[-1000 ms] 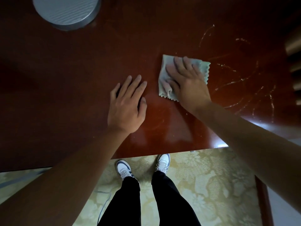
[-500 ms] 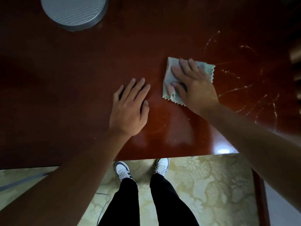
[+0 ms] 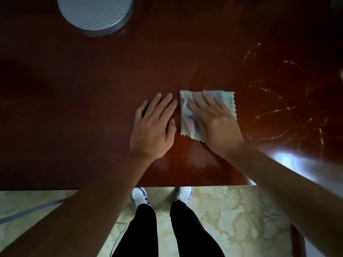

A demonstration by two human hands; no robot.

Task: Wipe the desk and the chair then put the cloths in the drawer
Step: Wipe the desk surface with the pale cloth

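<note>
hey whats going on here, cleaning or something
Yes, a person stands at a dark red wooden desk and wipes it. The right hand lies flat on a small pale cloth, pressing it to the desktop. The left hand rests flat on the bare wood just beside the cloth and holds nothing. Whitish streaks show on the desk to the right of the cloth. A round grey object sits at the far edge. No chair or drawer is in view.

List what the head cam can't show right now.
- Chair, drawer, other cloths: not in view.
- Cloth middle: covered by the right hand pressing it flat.
- Desk under the left hand: hidden.
- Grey round object: cut by the top edge.
- Far right desk corner: lost in glare.
</note>
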